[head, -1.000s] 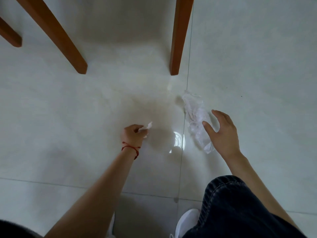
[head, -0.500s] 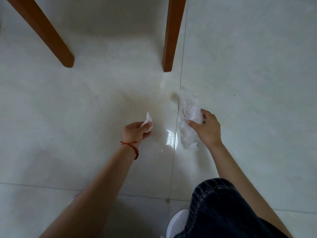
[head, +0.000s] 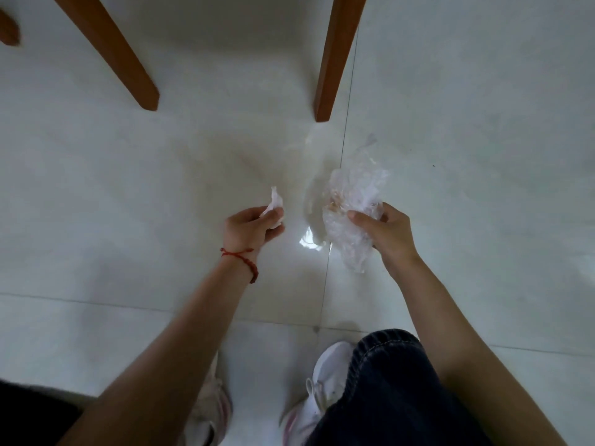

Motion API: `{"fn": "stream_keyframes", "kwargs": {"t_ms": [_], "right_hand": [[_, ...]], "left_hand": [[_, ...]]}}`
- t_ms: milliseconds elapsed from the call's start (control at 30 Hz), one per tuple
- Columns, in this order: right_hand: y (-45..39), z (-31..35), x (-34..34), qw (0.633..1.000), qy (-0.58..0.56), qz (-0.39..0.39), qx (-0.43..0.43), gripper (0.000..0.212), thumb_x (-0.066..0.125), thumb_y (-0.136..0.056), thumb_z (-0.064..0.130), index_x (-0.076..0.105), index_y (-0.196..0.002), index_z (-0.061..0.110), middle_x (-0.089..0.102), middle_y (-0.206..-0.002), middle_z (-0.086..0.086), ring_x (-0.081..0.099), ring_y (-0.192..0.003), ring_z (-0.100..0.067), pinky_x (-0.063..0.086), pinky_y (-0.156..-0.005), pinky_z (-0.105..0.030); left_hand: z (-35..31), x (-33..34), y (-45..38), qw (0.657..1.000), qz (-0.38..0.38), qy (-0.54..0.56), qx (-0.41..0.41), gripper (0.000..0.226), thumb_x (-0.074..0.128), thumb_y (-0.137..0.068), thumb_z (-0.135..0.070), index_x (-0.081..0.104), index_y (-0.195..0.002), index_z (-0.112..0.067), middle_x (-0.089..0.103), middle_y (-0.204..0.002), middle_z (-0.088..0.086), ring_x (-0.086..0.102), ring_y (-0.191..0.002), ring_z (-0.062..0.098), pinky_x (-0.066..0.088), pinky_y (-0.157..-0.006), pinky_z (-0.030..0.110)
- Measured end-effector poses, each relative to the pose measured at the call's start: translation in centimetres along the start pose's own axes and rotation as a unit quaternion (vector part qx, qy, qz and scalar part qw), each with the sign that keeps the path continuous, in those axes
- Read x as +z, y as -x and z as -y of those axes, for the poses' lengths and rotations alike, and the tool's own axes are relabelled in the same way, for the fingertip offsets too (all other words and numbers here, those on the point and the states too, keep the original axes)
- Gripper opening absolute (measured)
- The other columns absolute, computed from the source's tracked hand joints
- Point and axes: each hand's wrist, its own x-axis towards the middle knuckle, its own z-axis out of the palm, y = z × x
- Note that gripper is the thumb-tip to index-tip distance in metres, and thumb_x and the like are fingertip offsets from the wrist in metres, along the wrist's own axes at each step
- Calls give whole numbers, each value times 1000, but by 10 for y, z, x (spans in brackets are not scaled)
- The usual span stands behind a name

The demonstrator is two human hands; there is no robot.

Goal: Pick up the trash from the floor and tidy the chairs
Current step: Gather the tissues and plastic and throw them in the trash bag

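My left hand [head: 249,228], with a red string round the wrist, pinches a small crumpled white scrap of paper [head: 275,202] above the pale tiled floor. My right hand [head: 384,231] grips a crumpled clear plastic bag [head: 351,201] with some brownish bits inside; the bag is lifted off the floor and hangs below my fingers. Both hands are held side by side, a little apart, in front of my knees.
Two brown wooden chair legs [head: 119,56] [head: 335,59] stand on the floor just beyond my hands, and the tip of a third leg [head: 8,30] shows at the far left. My white shoes [head: 322,387] and dark trousers are at the bottom.
My right hand has closed on the plastic bag and raised it off the floor. My left hand has lifted slightly with the paper scrap still pinched in it.
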Motion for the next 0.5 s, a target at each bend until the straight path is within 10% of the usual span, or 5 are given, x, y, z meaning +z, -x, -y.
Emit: {"fn": "stream_keyframes", "kwargs": {"t_ms": [500], "right_hand": [[169, 147, -43, 1000, -4, -12, 2, 33, 74, -73, 15, 43, -59, 17, 46, -67, -5, 49, -69, -20, 37, -57, -27]], "left_hand": [[-143, -28, 173, 1000, 3, -17, -26, 11, 71, -73, -3, 63, -66, -5, 59, -70, 7, 62, -57, 10, 56, -62, 15]]}}
